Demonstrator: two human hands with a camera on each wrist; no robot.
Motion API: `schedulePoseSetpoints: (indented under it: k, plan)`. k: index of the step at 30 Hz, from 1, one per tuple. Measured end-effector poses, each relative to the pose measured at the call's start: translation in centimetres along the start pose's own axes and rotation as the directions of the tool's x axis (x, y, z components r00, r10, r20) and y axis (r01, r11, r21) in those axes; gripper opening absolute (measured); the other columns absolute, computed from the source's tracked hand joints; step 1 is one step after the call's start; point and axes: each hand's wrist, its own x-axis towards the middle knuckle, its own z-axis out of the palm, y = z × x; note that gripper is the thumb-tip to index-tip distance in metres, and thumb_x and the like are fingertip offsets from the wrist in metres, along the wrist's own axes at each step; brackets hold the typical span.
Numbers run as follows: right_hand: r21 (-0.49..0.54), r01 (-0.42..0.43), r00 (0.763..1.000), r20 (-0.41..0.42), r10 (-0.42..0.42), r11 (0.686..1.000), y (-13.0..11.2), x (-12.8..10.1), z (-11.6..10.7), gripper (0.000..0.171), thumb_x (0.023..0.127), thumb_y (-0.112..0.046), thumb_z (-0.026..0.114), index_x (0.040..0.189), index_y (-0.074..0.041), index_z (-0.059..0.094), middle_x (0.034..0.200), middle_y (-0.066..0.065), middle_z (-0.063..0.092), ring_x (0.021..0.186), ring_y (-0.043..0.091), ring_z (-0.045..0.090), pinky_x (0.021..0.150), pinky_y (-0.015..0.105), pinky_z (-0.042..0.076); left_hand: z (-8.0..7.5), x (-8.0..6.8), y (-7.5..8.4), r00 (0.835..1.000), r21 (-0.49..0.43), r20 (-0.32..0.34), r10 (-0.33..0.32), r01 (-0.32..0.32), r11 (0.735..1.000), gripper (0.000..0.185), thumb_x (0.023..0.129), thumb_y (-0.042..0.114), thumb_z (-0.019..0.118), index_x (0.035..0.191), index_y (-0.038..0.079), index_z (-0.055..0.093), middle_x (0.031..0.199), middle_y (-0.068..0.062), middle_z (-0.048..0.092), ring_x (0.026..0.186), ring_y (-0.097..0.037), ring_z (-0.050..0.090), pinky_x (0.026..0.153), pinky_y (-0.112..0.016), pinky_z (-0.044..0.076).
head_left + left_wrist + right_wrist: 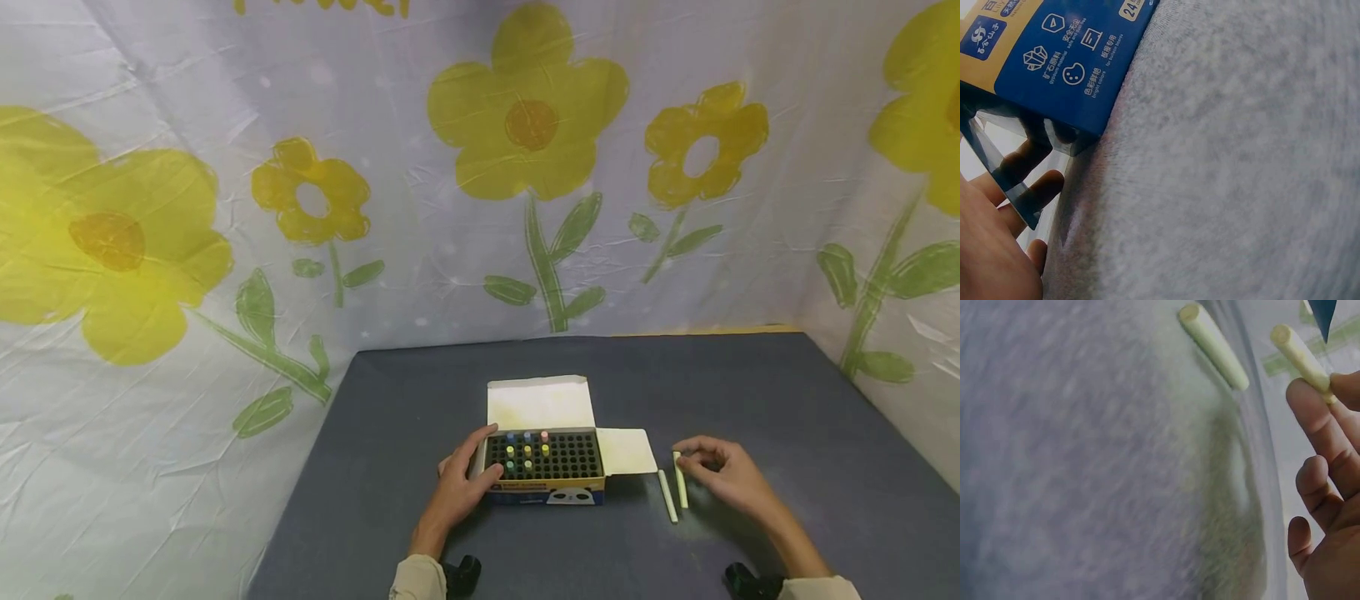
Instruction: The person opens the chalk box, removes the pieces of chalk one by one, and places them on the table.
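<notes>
An opened chalk box (525, 497), blue and yellow with a panda face on its front, stands on the table. My left hand (454, 493) grips its left end, thumb near the front corner and fingers toward the back. In the box, several coloured chalks (527, 451) stand in a black holder full of round holes, mostly toward the left side. To the right of the box, my right hand (731, 479) pinches one pale yellow chalk stick (1300, 359) near its end, between thumb and fingers. A second pale stick (667, 497) lies on the table just left of it.
The box's white lid (540, 402) is folded back behind it, and a side flap (627, 451) sticks out to the right. A dark grey table (420, 383) lies beneath everything. Behind it hangs a white sheet (420, 283) printed with yellow flowers.
</notes>
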Motion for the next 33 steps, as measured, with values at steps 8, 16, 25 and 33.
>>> schedulePoseSetpoints:
  k: [8,16,25,33]
  plan:
    - [-0.035,-0.015,0.998,0.060,0.017,0.999,0.81,-0.15,0.32,0.024,0.098,-0.021,0.068,0.114,-0.002,0.071,0.079,0.000,0.072,0.074,0.006,0.065,0.072,0.030,0.051,-0.03,-0.05,0.04,1.000,-0.001,0.008,0.001,-0.001,1.000,0.058,0.095,0.041,0.067,0.149,0.047,0.046,0.155,0.002,0.049,0.139,-0.036,0.039,0.103,-0.068,0.028]
    - [-0.073,-0.026,0.997,0.068,0.031,0.997,1.02,-0.16,0.61,0.024,0.097,-0.021,0.068,0.114,-0.004,0.072,0.079,-0.002,0.072,0.071,0.006,0.064,0.067,0.030,0.050,0.05,0.04,-0.06,1.000,-0.002,-0.003,0.025,-0.025,1.000,0.059,0.094,0.039,0.068,0.149,0.044,0.047,0.155,0.000,0.051,0.138,-0.035,0.045,0.106,-0.068,0.022]
    - [-0.144,-0.036,0.997,0.058,0.044,0.989,0.73,-0.03,0.72,0.020,0.095,-0.019,0.070,0.109,-0.007,0.075,0.085,-0.002,0.074,0.069,0.005,0.064,0.080,0.041,0.049,-0.03,0.04,-0.02,1.000,0.010,-0.006,0.022,-0.022,1.000,0.060,0.094,0.040,0.068,0.149,0.046,0.047,0.154,0.000,0.052,0.136,-0.035,0.045,0.105,-0.067,0.022]
    - [-0.154,0.005,0.999,0.053,0.003,0.988,0.75,0.05,0.74,0.013,0.095,-0.018,0.070,0.104,-0.011,0.076,0.078,-0.007,0.073,0.065,0.002,0.060,0.096,0.063,0.021,-0.09,0.02,0.14,1.000,0.005,0.002,0.005,-0.005,1.000,0.060,0.093,0.040,0.068,0.148,0.048,0.046,0.154,0.002,0.051,0.136,-0.034,0.044,0.105,-0.066,0.024]
